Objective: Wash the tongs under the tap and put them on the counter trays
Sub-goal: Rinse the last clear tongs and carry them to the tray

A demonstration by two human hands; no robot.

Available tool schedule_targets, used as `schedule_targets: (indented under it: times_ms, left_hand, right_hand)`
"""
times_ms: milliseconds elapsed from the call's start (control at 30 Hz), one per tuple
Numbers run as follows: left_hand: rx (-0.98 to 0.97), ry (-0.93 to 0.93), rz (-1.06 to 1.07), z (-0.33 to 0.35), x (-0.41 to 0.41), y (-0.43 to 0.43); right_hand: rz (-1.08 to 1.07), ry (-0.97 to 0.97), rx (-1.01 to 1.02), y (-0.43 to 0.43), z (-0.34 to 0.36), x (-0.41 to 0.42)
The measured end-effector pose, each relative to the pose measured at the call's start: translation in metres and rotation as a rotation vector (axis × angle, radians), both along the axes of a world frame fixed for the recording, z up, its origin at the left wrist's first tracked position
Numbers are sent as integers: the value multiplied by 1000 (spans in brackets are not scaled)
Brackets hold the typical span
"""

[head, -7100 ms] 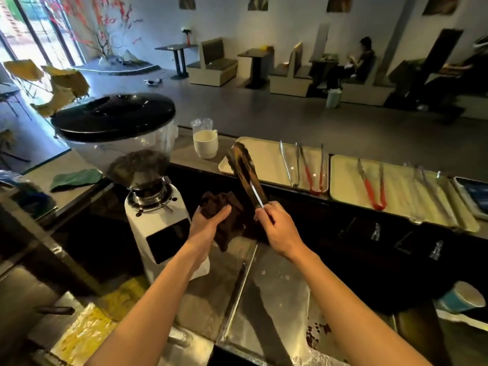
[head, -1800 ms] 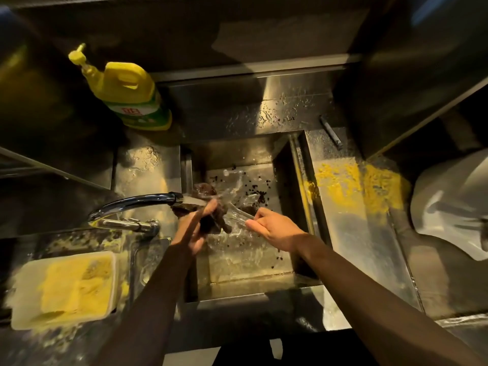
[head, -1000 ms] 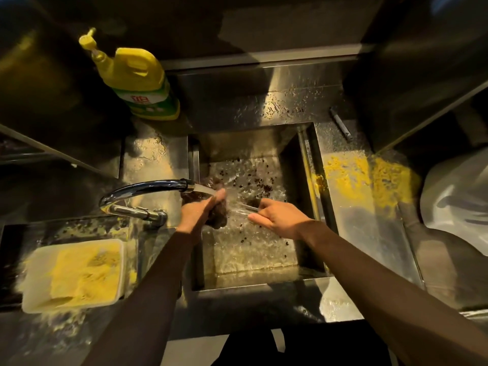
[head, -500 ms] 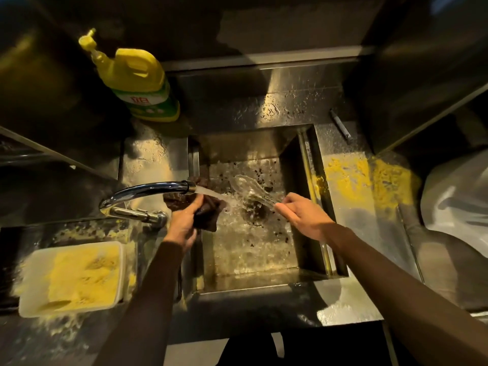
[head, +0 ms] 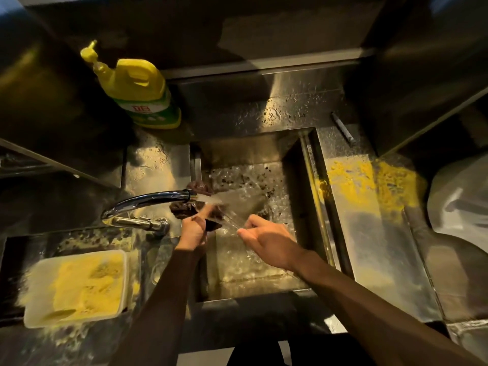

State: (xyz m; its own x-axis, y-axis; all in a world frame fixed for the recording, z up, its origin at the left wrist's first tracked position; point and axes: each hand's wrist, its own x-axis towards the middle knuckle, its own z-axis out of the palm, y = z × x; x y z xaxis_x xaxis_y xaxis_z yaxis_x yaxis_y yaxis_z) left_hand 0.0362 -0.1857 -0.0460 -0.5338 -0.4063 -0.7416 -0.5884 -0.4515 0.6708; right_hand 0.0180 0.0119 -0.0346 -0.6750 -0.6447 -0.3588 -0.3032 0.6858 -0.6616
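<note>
**A:** ok so where are the tongs (head: 233,220) rn? can barely spot em

**B:** in the sink basin (head: 290,154), right under the water coming off the tap (head: 148,200). They're blurry, tbh just a shiny streak between the two hands, roughly dead center. The right hand (head: 266,240) has em at the handle end, fingers curled in around it w/ the thumb on top, tips pointing toward 10 o'clock into the stream.

**A:** and the left hand (head: 194,229)?

**B:** closed around a dark brown cloth (head: 184,208), bunched up right below the spout, pressed against the tong ends afaict. Can't tell exactly where cloth stops and tongs start, too much splash.

**A:** what else is around

**B:** yellow dish soap bottle (head: 140,91) w/ a pump at 11 o'clock, standing on the steel behind the sink. White tub (head: 76,287) of yellow powdery stuff at 8 o'clock, more of that powder spilled around it. Another yellow powder patch (head: 369,178) on the steel at 2-3 o'clock, right of the basin. Dark specks on the sink floor near the drain, and a small grey stick thing (head: 342,127) at 1 o'clock.
</note>
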Motion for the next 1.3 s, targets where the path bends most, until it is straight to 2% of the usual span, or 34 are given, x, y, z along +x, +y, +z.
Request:
schedule_targets:
  times_ms: [133, 367, 533, 700, 933, 1133, 1233, 1300]
  left_hand:
    - [5, 9, 140, 3, -10, 9]
    - [255, 166, 72, 6, -11, 15]
    - [-4, -79, 150, -2, -29, 12]
    - [-69, -78, 95, -1, -29, 19]
    - [139, 35, 175, -3, -24, 13]
    - [-10, -14, 314, -22, -25, 0]
    - [75, 12, 403, -4, -21, -1]
    - [137, 37, 407, 1, -17, -3]
  right_hand:
    - [22, 24, -34, -4, 0, -4]
    - [-114, -130, -12, 4, -10, -8]
    - [-136, -151, -40, 17, -7, -19]
    - [-18, -77, 5, 14, -6, -26]
    - [18, -72, -18, 20, -8, -33]
    - [121, -8, 49, 25, 1, -49]
    - [135, 6, 137, 37, 8, -59]
    - [51, 9, 134, 52, 10, -62]
